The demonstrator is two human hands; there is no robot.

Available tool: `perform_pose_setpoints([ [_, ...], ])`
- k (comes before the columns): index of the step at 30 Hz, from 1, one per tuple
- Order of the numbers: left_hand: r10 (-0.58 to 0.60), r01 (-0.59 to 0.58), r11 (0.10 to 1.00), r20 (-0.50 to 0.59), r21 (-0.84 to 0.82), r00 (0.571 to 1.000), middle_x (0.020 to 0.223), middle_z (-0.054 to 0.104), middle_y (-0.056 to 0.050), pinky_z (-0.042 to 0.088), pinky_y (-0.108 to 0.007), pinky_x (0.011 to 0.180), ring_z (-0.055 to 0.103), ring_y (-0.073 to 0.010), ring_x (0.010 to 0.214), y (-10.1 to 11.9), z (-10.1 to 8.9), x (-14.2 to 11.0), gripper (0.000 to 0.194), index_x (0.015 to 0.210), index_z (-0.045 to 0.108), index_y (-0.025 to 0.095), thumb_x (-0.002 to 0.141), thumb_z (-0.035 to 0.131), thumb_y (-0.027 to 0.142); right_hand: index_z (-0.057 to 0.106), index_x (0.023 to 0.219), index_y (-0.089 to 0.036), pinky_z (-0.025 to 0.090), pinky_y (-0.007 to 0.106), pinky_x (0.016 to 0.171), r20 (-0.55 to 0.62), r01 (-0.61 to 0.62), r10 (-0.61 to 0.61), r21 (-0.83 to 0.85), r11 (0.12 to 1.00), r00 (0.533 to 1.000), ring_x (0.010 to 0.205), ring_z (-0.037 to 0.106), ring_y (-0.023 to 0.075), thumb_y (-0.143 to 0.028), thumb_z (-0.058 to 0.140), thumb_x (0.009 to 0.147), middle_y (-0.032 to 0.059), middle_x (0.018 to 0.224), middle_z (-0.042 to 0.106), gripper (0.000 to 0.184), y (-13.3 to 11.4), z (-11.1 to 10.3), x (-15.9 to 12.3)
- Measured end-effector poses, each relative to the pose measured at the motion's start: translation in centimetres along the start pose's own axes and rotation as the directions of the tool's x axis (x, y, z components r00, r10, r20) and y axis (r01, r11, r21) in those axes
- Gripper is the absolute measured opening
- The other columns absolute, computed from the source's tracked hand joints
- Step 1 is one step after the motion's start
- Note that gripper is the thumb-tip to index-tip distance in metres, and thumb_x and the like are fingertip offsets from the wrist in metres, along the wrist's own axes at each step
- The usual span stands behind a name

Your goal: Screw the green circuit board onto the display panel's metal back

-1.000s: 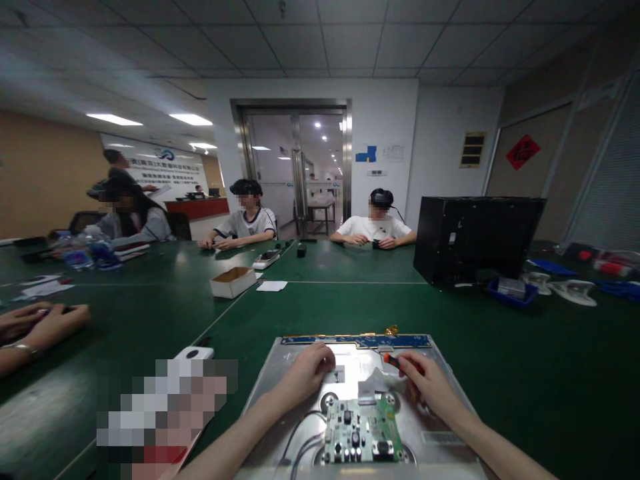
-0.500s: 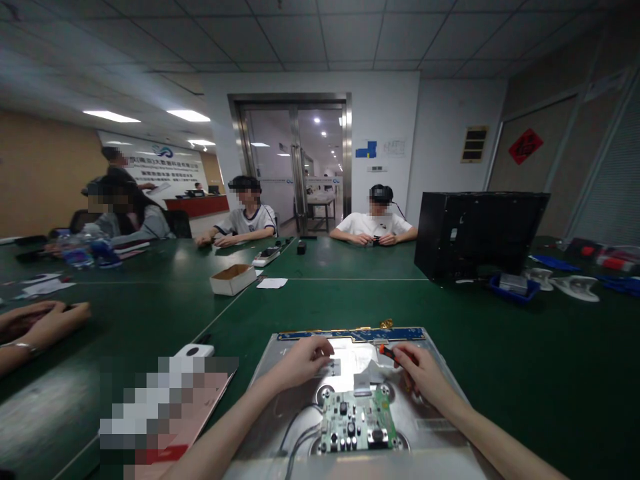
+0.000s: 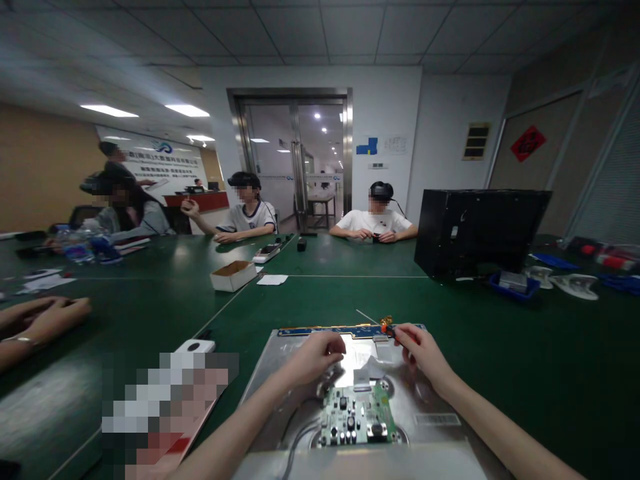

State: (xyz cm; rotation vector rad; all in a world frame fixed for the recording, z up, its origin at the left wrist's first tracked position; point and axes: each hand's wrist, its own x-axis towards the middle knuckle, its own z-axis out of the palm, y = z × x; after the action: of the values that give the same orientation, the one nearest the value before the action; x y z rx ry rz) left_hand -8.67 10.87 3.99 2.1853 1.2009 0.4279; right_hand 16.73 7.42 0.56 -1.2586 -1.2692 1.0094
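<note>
My right hand point(image 3: 416, 347) grips a screwdriver point(image 3: 387, 329) by its orange and black handle. The thin shaft points up and left, past the far edge of a flat metal display panel point(image 3: 273, 393). My left hand point(image 3: 323, 353) hovers over the panel's middle, its fingers loosely curled and slightly apart, with nothing visible in them. A narrow blue circuit strip point(image 3: 320, 332) runs along the panel's far edge, and gold-coloured flex point(image 3: 386, 321) sticks up behind it. Nearer me, a green circuit board point(image 3: 357, 413) is mounted on the panel, with dark cables at its left.
A white phone-like device point(image 3: 200, 347) lies left of the panel, partly blurred out. An open box point(image 3: 233, 275) and paper point(image 3: 273, 279) are farther off. A large black casing point(image 3: 480, 233) and blue tray point(image 3: 515, 285) stand right. Another person's hands point(image 3: 50, 323) rest at left.
The screwdriver has swung up and away in my right hand, so its shaft now shows beyond the panel. My left hand has shifted slightly right. A seated person across has raised a hand.
</note>
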Motion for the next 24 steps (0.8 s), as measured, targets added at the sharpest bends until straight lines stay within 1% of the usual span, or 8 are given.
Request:
perform_pose_setpoints([
  [2,0.046,-0.046,0.999,-0.004,-0.018,0.999,0.082,0.067,-0.002,0.042,-0.025,0.069,0.058,-0.0182,0.076,1.0,0.6,0.4,0.013,0.084,0.067,0.015,0.077,0.057,0.01,0.066,0.089,-0.021,0.034,0.021,0.038,-0.04,0.007,-0.006,0.034,0.999,0.999,0.051,0.051,0.0122,-0.066,0.065,0.072,-0.0005,0.073,0.061,0.048,-0.5,-0.1,0.4],
  [5,0.126,-0.125,0.991,0.018,-0.047,0.992,0.082,0.068,-0.002,0.044,-0.023,0.067,0.059,-0.0167,0.074,2.4,1.9,1.1,0.019,0.083,0.068,0.015,0.074,0.056,0.004,0.064,0.088,-0.02,0.037,0.022,0.039,-0.091,0.008,-0.002,0.067,0.998,0.996,0.055,0.053,0.0136,-0.068,0.066,0.069,-0.0002,0.072,0.059,0.051,-0.8,-0.4,0.5],
  [10,0.228,-0.223,0.972,0.059,-0.074,0.972,0.082,0.07,-0.003,0.045,-0.022,0.066,0.06,-0.0162,0.073,4.0,3.9,2.2,0.023,0.084,0.071,0.014,0.073,0.056,0.001,0.064,0.087,-0.02,0.038,0.022,0.038,-0.129,-0.003,0.012,0.068,0.998,0.992,0.054,0.052,0.0142,-0.07,0.069,0.064,0.0003,0.071,0.059,0.055,-0.1,-1.2,-0.2],
  [15,0.256,-0.252,0.965,0.064,-0.064,0.964,0.08,0.071,-0.003,0.044,-0.022,0.065,0.061,-0.0163,0.071,3.9,5.0,2.2,0.019,0.083,0.071,0.014,0.073,0.06,0.002,0.064,0.087,-0.019,0.039,0.023,0.038,-0.122,-0.003,0.01,0.051,0.999,0.992,0.053,0.051,0.0137,-0.072,0.068,0.066,0.0005,0.071,0.059,0.057,0.4,-1.6,-0.3],
  [20,0.263,-0.262,0.965,0.057,-0.029,0.963,0.082,0.071,-0.003,0.044,-0.025,0.072,0.061,-0.0178,0.076,3.4,5.6,1.7,0.011,0.082,0.071,0.017,0.076,0.069,0.008,0.063,0.085,-0.019,0.038,0.024,0.037,-0.092,-0.012,0.014,0.022,1.0,0.996,0.047,0.047,0.0116,-0.074,0.067,0.065,-0.0004,0.069,0.058,0.058,0.4,-1.5,-0.4],
  [24,0.253,-0.252,0.968,0.074,-0.015,0.965,0.078,0.071,-0.001,0.043,-0.022,0.065,0.061,-0.0155,0.068,3.1,5.8,1.5,0.01,0.085,0.071,0.016,0.077,0.071,0.011,0.062,0.083,-0.02,0.036,0.024,0.038,-0.069,-0.021,0.02,-0.005,1.0,0.997,0.043,0.044,0.01,-0.073,0.066,0.067,-0.0009,0.067,0.059,0.056,0.4,-1.3,-0.7],
])
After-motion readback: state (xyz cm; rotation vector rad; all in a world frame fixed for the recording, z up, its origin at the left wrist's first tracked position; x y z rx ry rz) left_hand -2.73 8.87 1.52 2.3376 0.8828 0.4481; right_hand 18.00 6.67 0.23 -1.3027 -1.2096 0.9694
